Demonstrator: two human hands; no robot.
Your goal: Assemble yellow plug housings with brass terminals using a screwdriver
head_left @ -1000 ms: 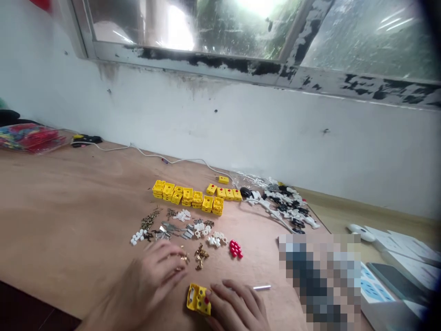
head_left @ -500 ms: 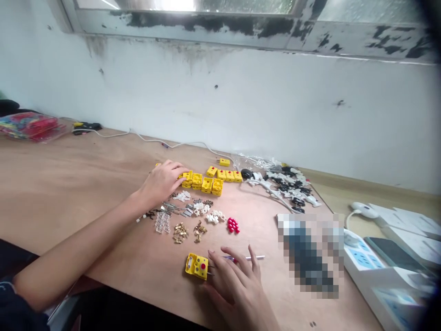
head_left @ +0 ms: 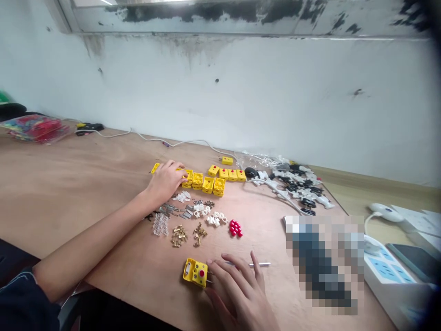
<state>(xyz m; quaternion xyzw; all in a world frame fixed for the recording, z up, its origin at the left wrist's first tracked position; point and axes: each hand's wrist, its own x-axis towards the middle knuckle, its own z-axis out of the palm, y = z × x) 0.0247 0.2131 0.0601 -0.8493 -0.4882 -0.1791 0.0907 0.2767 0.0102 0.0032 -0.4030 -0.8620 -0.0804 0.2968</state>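
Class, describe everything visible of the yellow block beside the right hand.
The yellow block looks plastic, with a round red button, small dark round fittings and a pale strip in its open left end. It lies on the wooden table; thin metal pins jut from its right side. The right hand is close by, contact unclear.

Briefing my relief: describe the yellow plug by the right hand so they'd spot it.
On the wooden table, find the right hand. Just left of it lies the yellow plug. Unlike the yellow housings farther back, it pairs a red button with an open end.
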